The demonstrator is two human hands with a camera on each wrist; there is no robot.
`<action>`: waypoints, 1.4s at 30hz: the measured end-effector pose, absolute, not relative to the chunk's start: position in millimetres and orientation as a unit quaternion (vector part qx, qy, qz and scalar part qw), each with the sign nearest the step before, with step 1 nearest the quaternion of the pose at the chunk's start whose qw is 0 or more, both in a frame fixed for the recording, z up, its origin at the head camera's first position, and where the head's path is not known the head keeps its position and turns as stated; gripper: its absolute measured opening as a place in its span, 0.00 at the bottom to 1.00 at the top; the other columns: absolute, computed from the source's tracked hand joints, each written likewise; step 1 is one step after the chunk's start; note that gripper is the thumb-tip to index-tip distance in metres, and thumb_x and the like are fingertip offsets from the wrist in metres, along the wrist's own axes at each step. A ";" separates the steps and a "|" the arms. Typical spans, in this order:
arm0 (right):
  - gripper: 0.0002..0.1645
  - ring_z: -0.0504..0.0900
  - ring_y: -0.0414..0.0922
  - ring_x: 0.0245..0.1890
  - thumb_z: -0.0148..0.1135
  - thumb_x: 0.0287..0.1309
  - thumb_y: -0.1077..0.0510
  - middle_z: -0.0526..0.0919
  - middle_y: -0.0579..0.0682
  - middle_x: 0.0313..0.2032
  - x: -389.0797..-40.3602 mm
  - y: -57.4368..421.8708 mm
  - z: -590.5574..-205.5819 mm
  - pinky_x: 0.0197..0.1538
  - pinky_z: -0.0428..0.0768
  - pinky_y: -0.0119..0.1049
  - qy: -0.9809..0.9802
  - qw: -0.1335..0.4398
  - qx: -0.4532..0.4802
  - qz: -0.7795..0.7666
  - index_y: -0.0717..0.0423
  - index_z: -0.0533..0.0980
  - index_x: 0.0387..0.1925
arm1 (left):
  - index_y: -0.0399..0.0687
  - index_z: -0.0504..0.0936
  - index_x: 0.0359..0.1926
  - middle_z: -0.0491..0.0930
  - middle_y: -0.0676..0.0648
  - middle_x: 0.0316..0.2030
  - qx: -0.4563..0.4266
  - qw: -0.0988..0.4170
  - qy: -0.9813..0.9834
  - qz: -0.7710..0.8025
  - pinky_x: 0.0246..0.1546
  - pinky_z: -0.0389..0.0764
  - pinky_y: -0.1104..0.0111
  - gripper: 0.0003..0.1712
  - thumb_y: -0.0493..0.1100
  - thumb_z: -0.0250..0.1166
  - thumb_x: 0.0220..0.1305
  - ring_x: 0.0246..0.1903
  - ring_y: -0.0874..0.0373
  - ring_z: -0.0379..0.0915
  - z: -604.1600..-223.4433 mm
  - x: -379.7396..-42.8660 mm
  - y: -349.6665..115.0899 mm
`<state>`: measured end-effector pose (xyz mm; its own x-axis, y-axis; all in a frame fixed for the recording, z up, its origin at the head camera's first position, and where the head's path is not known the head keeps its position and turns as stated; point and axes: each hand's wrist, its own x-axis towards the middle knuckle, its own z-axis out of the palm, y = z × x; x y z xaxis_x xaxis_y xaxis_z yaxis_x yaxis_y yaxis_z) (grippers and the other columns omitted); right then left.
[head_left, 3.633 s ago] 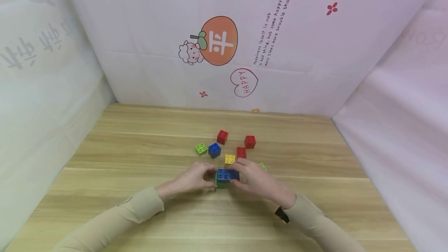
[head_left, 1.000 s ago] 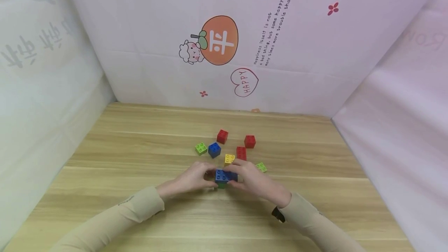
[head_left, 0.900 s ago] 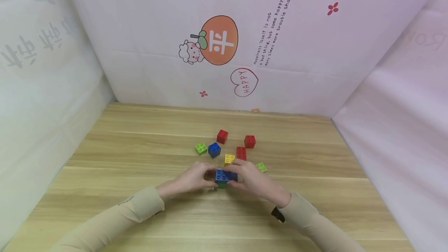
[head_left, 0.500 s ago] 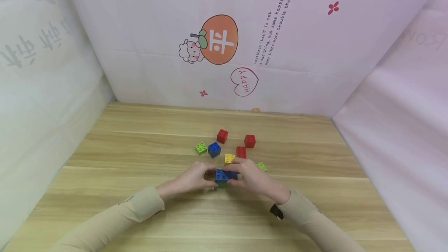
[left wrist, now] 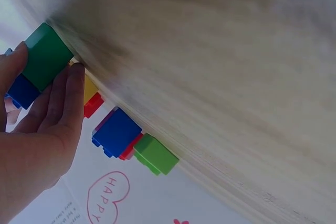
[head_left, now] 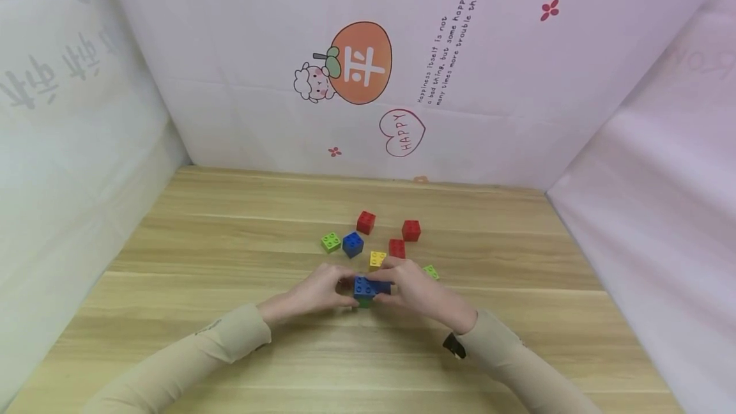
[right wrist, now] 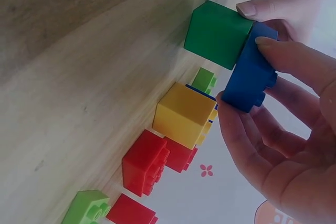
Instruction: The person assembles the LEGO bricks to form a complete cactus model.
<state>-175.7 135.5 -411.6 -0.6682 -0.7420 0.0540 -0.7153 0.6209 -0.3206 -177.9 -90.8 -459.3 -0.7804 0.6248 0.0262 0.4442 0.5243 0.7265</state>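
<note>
A long blue plastic brick with studs on top lies over a dark green plastic block, between the two hands, its far end jutting past the block toward the right hand. The right hand is clamped on the blue brick, thumb on the near side and fingers on the far side. The left hand is closed round the green block, its thumb in front and its fingers behind; whether the block touches the worktop is hard to tell. Just beyond the right hand's fingertips stands a yellow plastic block, and past it lies a red studded brick, with a red cube-shaped block farther out. A lime-green studded brick sits just beside the right hand's knuckles, partly hidden by them. Beyond the left hand are a blue cube-shaped block and, close to its left, a second lime-green brick; another red block stands farther away. Beige sleeves cover both forearms, and a white printed cloth rises behind the worktop, well beyond both hands.
</note>
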 end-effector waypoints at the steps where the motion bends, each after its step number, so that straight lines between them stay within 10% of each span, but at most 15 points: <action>1: 0.23 0.78 0.38 0.33 0.75 0.53 0.55 0.85 0.51 0.40 -175.7 135.4 -411.4 0.37 0.78 0.19 0.900 0.042 -0.404 -0.159 0.53 0.83 0.52 | 0.46 0.82 0.55 0.86 0.47 0.49 0.309 0.120 0.865 0.377 0.51 0.85 0.65 0.24 0.41 0.73 0.57 0.47 0.57 0.83 -459.0 -178.0 -90.9; 42: 0.21 0.85 0.41 0.44 0.74 0.54 0.56 0.86 0.48 0.46 -168.9 153.2 -419.6 0.48 0.87 0.32 0.903 0.034 -0.368 -0.219 0.54 0.83 0.50 | 0.43 0.84 0.50 0.88 0.46 0.46 0.301 0.131 0.866 0.376 0.53 0.84 0.63 0.22 0.39 0.75 0.53 0.47 0.56 0.84 -457.0 -180.0 -88.4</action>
